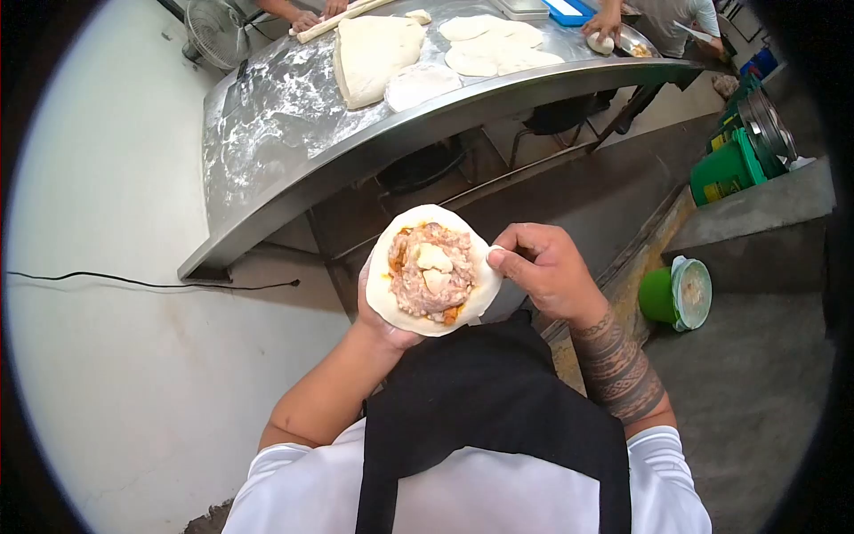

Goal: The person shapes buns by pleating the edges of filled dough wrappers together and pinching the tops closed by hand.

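A round dough wrapper (382, 292) lies on my left hand (381, 322), which supports it from below, most of the palm and fingers hidden under it. Minced meat filling (412, 283) with orange bits sits in its middle, topped by pale yellowish pieces (435, 264). My right hand (536, 267) pinches the right edge of the wrapper between thumb and index finger. Both hands are in front of the black apron, away from the table.
Beyond my hands stands a floured metal table (276, 133) with a thick dough slab (378, 58), flat dough rounds (494, 46) and a blue tray (569, 11). Co-workers' hands work along its far side. A green bucket (658, 295) stands at the right; a fan (216, 34) is upper left.
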A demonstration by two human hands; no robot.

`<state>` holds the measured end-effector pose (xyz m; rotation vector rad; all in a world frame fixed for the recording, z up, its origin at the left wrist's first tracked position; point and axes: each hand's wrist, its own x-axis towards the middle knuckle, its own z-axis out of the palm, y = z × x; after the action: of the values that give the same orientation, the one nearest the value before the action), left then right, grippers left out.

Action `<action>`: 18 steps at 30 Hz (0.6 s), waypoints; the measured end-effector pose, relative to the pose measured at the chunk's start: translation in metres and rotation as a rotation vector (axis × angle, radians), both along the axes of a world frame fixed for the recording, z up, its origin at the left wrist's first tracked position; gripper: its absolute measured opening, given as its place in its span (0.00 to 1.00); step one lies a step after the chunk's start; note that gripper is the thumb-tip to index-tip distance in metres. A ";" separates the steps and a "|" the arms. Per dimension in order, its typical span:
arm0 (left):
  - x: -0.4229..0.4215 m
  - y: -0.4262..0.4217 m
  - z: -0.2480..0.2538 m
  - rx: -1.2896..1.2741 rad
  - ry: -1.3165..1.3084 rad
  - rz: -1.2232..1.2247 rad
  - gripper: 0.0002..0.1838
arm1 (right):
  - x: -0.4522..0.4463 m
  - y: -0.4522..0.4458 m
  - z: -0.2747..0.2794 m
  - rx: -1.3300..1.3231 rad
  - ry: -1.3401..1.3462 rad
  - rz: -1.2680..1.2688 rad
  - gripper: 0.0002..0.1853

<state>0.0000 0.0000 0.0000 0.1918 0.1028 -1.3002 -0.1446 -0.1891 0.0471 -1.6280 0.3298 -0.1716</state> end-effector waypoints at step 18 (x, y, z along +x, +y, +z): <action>0.017 -0.009 -0.006 0.026 -0.075 -0.123 0.28 | 0.011 -0.004 -0.022 0.146 -0.033 -0.035 0.10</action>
<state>0.0167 -0.0088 -0.0060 0.2720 0.0442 -1.4126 -0.1332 -0.1933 0.0253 -1.4747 0.3384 -0.1962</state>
